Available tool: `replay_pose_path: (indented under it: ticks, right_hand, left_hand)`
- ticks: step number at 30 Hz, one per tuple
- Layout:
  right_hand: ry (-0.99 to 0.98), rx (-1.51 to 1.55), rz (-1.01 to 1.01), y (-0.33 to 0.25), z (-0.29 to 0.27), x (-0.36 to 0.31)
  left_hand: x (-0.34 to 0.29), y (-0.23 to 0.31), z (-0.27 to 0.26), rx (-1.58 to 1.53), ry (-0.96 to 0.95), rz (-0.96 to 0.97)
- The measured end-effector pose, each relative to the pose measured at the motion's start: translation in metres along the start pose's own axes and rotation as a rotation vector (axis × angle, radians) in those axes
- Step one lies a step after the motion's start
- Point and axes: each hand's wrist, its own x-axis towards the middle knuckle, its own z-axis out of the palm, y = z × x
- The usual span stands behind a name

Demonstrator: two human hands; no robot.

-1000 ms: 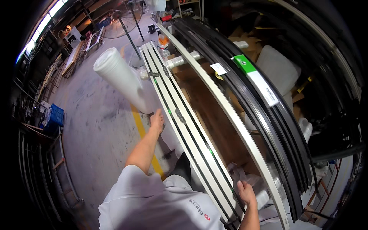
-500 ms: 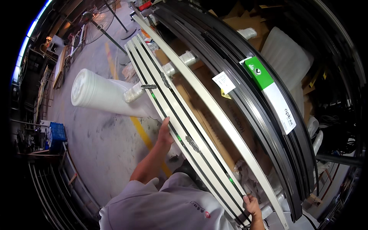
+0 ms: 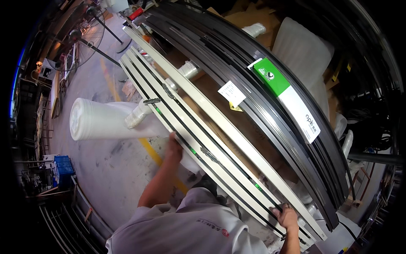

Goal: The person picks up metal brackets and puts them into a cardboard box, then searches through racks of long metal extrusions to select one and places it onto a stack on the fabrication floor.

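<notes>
Several long white slatted profiles (image 3: 186,127) with black grooves and small green marks lie side by side in front of me, slanting from far left to near right. My left hand (image 3: 172,148) holds their near edge around the middle, its fingers partly hidden and a little blurred. Closer to the near right end, my right hand (image 3: 287,215) is closed on the profiles, with fingertips over the top face. Dark, frayed-looking strips (image 3: 210,155) stick up from the grooves. Just beyond lies a separate white rail (image 3: 237,144), almost touching the profiles toward the near right end.
Dark grey profiles (image 3: 270,114) lie beyond the rail, bearing a green and white box (image 3: 287,99) and a white label (image 3: 231,93). A roll of clear wrap (image 3: 101,118) is at left, near a film-wrapped support bar (image 3: 137,114). A blue crate (image 3: 63,170) and a standing fan (image 3: 80,36) stand farther left.
The white profiles have shifted toward the white rail, narrowing the gap at the near right end. Both hands moved with them, and the view has turned slightly.
</notes>
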Motion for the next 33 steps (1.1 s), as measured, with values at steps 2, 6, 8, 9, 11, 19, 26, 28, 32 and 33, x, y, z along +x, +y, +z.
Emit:
replay_pose_path:
  ticks: [2,6,8,9,11,19,26,28,32,33]
  right_hand:
    - [0.127,0.191,0.111,-0.04,-0.031,-0.02]
    - [0.455,0.056,-0.132,-0.042,-0.048,0.036]
    - [0.202,0.152,-0.184,-0.022,-0.047,0.089]
    - [-0.024,0.244,-0.167,-0.019,-0.054,0.109]
    - [-0.405,0.438,-0.019,-0.019,-0.059,0.137]
    - [-0.434,0.6,0.008,0.006,-0.053,0.125]
    - [-0.429,0.539,-0.027,-0.054,-0.112,0.062]
    - [-0.396,0.538,-0.069,-0.034,-0.096,0.06]
    - [-0.33,0.555,-0.016,-0.057,-0.106,0.021]
    - [-0.33,0.585,-0.022,-0.057,-0.106,0.009]
  left_hand:
    - [0.008,0.015,-0.013,0.219,0.124,0.294]
    - [-0.031,0.031,0.053,0.289,-0.117,0.634]
    - [-0.055,0.028,0.123,0.25,-0.209,0.541]
    - [-0.057,0.028,0.146,0.227,-0.229,0.459]
    - [-0.03,0.02,0.156,0.246,-0.32,0.312]
    - [-0.03,0.034,0.175,0.441,-0.121,0.111]
    - [0.004,-0.01,0.17,-0.069,-0.496,-0.433]
    - [-0.011,-0.009,0.185,-0.092,-0.401,-0.41]
    - [-0.049,-0.001,0.175,-0.122,-0.371,-0.288]
    - [-0.049,-0.005,0.164,-0.063,-0.319,-0.253]
